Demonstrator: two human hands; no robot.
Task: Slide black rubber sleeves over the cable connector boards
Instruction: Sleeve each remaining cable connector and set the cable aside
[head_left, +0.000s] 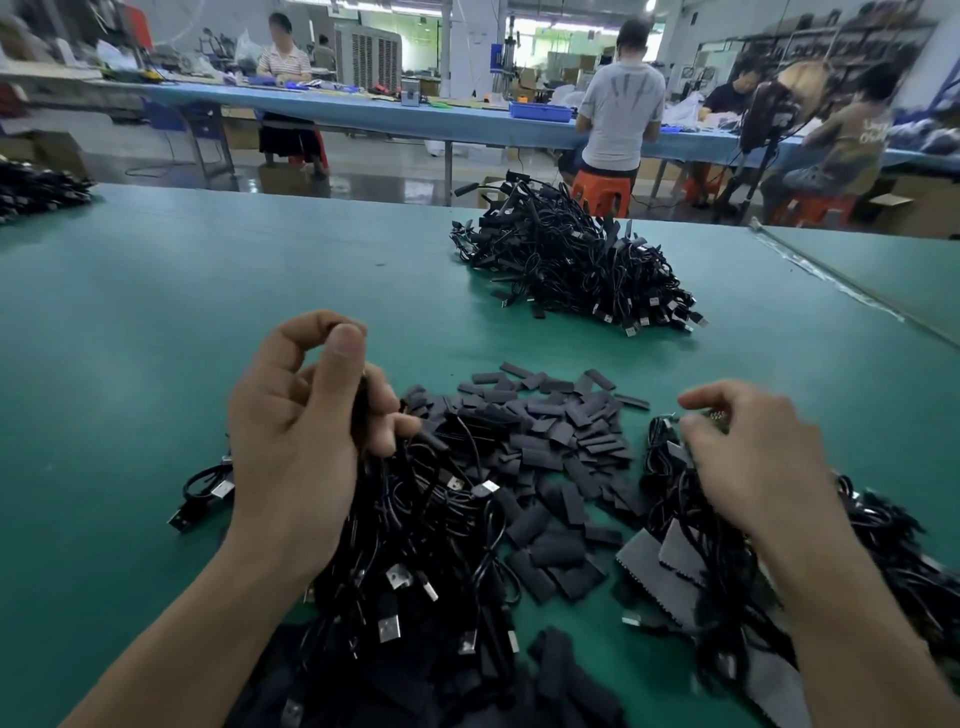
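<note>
Head view, green bench (156, 322).

- Left hand (296, 431), 8 o'clock: raised off the bench, fingers curled round the top of a cable bundle (415, 545). The thumb stands upright with the forefinger bent onto its tip. The black leads hang down from the fist, their silver USB plugs spilling toward 6 o'clock.
- Right hand (753, 457), 4 o'clock: knuckles up, fingers curled down. The fingertips pinch a cable end (714, 415), a small speckled grey piece too blurred to identify. The hand rests over a second cable heap (727, 545).
- Rubber sleeves (550, 441), centre: loose flat black pieces, scattered between the two hands and lying on the bench.
- Grey saw-edged sheets (654, 561), 5 o'clock: partly under the second heap.
- Far cable pile (571, 260), 1 o'clock: well apart from both hands.
- Another dark pile (36, 192), 10 o'clock, at the bench edge.
</note>
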